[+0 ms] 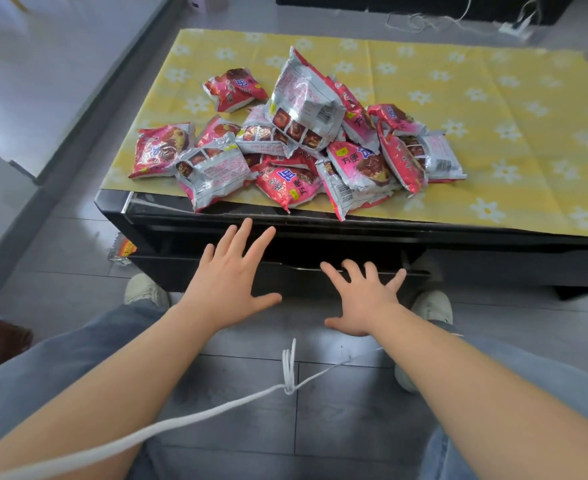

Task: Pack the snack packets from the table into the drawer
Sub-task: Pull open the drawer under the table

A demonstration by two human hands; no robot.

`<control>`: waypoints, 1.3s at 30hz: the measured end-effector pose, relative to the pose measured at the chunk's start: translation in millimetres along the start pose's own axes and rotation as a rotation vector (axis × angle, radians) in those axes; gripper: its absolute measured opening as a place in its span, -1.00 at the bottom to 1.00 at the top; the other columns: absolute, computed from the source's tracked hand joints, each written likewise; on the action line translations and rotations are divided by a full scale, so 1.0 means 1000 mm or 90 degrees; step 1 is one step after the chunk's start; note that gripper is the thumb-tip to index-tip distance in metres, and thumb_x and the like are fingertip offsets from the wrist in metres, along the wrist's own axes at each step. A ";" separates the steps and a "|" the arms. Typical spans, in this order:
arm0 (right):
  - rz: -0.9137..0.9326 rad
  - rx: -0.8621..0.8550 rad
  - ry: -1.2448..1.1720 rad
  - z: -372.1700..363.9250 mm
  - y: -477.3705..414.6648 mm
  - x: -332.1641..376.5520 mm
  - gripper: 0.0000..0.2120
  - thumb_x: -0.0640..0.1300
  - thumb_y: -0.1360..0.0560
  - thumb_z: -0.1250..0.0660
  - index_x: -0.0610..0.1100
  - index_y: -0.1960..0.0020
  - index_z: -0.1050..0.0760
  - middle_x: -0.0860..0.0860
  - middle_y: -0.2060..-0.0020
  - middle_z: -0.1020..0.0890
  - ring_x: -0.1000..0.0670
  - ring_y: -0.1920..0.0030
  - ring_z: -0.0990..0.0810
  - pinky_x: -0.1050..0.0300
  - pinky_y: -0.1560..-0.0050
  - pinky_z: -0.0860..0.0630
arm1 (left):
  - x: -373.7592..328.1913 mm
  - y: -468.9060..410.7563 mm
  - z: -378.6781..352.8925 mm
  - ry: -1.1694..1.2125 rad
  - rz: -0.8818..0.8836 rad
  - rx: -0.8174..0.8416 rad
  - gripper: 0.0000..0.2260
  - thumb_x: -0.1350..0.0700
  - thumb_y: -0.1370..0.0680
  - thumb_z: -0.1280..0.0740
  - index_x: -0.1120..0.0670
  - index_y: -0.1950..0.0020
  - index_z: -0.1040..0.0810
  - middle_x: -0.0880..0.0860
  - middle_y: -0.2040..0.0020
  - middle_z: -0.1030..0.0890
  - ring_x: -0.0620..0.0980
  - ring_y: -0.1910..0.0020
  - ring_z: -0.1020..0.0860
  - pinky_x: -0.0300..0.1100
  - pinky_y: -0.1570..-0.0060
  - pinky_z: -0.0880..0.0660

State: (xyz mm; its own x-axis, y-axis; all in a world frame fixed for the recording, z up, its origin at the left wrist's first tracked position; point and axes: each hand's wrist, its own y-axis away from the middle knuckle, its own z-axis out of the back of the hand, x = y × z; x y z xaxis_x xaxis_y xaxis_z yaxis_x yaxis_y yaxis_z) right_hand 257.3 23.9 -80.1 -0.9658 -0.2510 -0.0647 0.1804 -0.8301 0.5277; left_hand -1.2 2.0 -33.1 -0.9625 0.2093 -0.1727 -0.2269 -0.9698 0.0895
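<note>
A heap of snack packets lies on the near left part of the table, all crinkly foil pillows in pink-red and silver, some face up with blue print, others turned to show their pale backs and barcodes. They lean and overlap; one tall packet stands propped at the top of the pile, one lies apart at the far left, and a few at the front poke past the table's edge. Under them is a thin yellow cloth printed with white flowers, creased in straight fold lines.

The table is black and glossy, with a glass-like top edge at its near left corner. Below the edge runs the drawer, a dark flat front, shut as far as I can see.

The left hand is spread wide, fingers straight, palm down in front of the drawer, holding nothing. The right hand is likewise splayed and empty, fingers slightly bent, its tips over the drawer front; whether either touches it I cannot tell.

The person sits in loose blue-grey jeans and pale shoes on a grey tiled floor. A smooth white cord crosses the lap, knotted in a small loop.
</note>
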 end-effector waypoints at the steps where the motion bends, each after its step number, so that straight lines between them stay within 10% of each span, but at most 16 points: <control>1: 0.006 0.017 -0.001 -0.004 0.005 0.000 0.06 0.48 -0.44 -0.29 0.33 -0.57 0.43 0.00 -0.67 0.04 -0.28 -0.63 0.04 -0.74 -0.33 0.14 | 0.000 0.002 -0.001 0.003 0.005 0.001 -0.01 -0.43 -0.47 -0.32 -0.19 -0.67 0.22 0.11 -0.72 0.09 0.20 -0.68 0.05 0.29 -0.55 -0.14; 10: 0.066 0.023 -0.077 -0.021 0.051 0.023 -0.07 0.40 -0.54 -0.22 0.17 -0.67 0.24 -0.09 -0.67 -0.06 -0.28 -0.66 0.11 -0.57 -0.48 0.15 | -0.001 0.026 0.003 0.019 0.004 -0.005 -0.16 -0.36 -0.55 -0.25 -0.18 -0.68 0.12 0.10 -0.71 0.00 0.19 -0.68 -0.01 0.28 -0.55 -0.16; 18: 0.110 0.078 0.003 -0.023 0.078 0.036 -0.15 0.32 -0.56 -0.24 0.23 -0.66 0.19 -0.11 -0.50 -0.31 -0.29 -0.41 -0.39 -0.45 -0.33 -0.33 | 0.009 0.047 0.010 0.036 0.022 0.005 -0.22 -0.34 -0.58 -0.24 -0.23 -0.67 0.09 0.06 -0.72 0.01 0.16 -0.68 0.00 0.33 -0.53 -0.18; 26: 0.102 0.197 0.016 -0.027 0.109 0.060 -0.12 0.23 -0.56 -0.31 0.30 -0.64 0.23 -0.12 -0.43 -0.37 -0.30 -0.40 -0.45 -0.59 -0.29 -0.36 | 0.010 0.076 0.013 0.062 0.032 0.006 -0.25 -0.36 -0.58 -0.22 -0.27 -0.67 0.08 0.02 -0.72 0.03 0.14 -0.68 0.04 0.41 -0.51 -0.18; 39: 0.165 0.262 0.013 -0.032 0.133 0.073 -0.19 0.20 -0.43 -0.53 0.14 -0.57 -0.24 -0.12 -0.19 -0.60 -0.21 -0.17 -0.61 -0.03 0.03 -0.54 | 0.004 0.092 0.014 0.083 0.027 0.014 -0.24 -0.34 -0.58 -0.24 -0.27 -0.67 0.09 0.00 -0.72 0.05 0.13 -0.68 0.05 0.44 -0.50 -0.16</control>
State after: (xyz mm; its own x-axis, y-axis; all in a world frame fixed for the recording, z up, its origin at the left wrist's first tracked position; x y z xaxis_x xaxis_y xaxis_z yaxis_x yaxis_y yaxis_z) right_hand 216.8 -120.9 -42.1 -0.8941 -0.4368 0.0986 0.3219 -0.4738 0.8197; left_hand -28.4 -84.4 -11.9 -0.9442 0.1489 -0.2939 -0.1913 -0.9740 0.1212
